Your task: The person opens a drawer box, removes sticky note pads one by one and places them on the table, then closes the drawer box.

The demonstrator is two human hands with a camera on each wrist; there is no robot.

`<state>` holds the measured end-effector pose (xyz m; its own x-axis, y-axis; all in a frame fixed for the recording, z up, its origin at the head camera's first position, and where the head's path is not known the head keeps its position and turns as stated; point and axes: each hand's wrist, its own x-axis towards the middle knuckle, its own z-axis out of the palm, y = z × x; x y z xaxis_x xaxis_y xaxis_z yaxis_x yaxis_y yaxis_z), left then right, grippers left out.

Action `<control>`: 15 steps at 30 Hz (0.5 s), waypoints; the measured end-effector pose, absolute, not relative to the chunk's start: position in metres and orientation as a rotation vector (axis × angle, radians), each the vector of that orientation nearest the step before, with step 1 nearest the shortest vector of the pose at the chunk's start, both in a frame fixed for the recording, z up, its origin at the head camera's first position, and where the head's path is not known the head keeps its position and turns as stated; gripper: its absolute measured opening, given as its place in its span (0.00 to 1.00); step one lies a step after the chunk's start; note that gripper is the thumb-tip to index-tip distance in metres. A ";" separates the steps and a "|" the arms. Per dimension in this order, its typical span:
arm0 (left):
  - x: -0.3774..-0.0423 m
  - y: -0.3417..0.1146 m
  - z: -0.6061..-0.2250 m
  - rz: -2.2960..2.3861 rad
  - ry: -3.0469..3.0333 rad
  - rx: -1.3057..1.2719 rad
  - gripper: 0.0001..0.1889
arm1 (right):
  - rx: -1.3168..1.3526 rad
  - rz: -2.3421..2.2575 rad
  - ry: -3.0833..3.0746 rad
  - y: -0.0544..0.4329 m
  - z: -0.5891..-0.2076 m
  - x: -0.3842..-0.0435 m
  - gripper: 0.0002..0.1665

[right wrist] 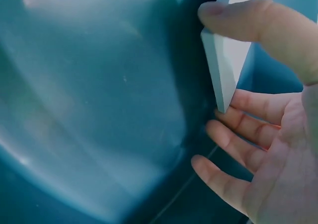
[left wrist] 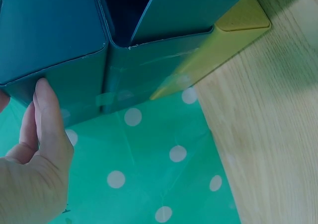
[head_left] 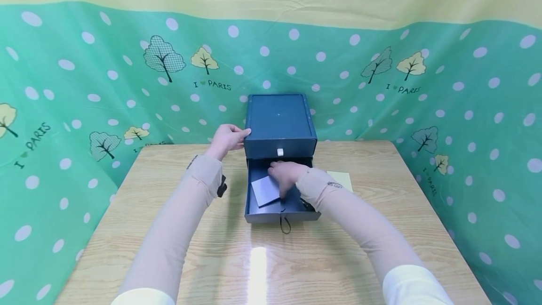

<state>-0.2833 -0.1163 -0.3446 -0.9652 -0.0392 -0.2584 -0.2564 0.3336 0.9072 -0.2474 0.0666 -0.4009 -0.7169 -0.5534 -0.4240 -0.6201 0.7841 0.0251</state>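
A dark blue drawer box [head_left: 279,116] stands at the back of the table with its lower drawer [head_left: 262,218] pulled out. Inside that drawer lies a tilted, pale square note pad [head_left: 264,191]. My right hand [head_left: 288,175] reaches in and pinches the pad's edge; in the right wrist view the thumb [right wrist: 238,18] lies over one side of the note pad [right wrist: 226,60], fingers at the other. At the box's upper left edge, my left hand [head_left: 228,139] rests against the side; in the left wrist view its fairly straight fingers [left wrist: 48,105] press the wall.
A pale yellow paper square [head_left: 340,180] lies on the table right of the drawer. The upper drawer has a small white knob [head_left: 280,152]; a black cord loop [head_left: 285,225] hangs from the lower one. A yellow box-like part [left wrist: 233,30] adjoins the blue box. Dotted green cloth [head_left: 292,69] surrounds the table.
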 end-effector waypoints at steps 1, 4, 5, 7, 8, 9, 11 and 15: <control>-0.283 -0.116 -0.345 1.689 2.404 -0.273 0.15 | -0.887 0.241 2.580 0.066 -0.400 -0.247 0.44; -0.284 -0.117 -0.346 1.686 2.404 -0.276 0.15 | -0.881 0.257 2.590 0.065 -0.398 -0.246 0.43; -0.284 -0.117 -0.346 1.689 2.403 -0.276 0.15 | -0.879 0.264 2.594 0.065 -0.398 -0.246 0.43; -0.285 -0.117 -0.346 1.692 2.401 -0.274 0.15 | -0.874 0.270 2.600 0.065 -0.396 -0.246 0.42; -0.285 -0.117 -0.346 1.694 2.399 -0.273 0.15 | -0.874 0.272 2.602 0.065 -0.395 -0.246 0.42; -0.285 -0.117 -0.346 1.693 2.400 -0.271 0.15 | -0.874 0.271 2.603 0.065 -0.394 -0.245 0.43; -0.284 -0.117 -0.346 1.696 2.400 -0.269 0.15 | -0.877 0.269 2.605 0.065 -0.391 -0.245 0.43; -0.282 -0.116 -0.343 1.703 2.404 -0.268 0.15 | -0.897 0.248 2.607 0.065 -0.385 -0.244 0.43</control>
<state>-0.2817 -0.1165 -0.3431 -0.9669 -0.0410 -0.2518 -0.2511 0.3265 0.9112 -0.2438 0.0650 -0.3851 -0.7284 -0.5570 -0.3991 -0.6222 0.7816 0.0446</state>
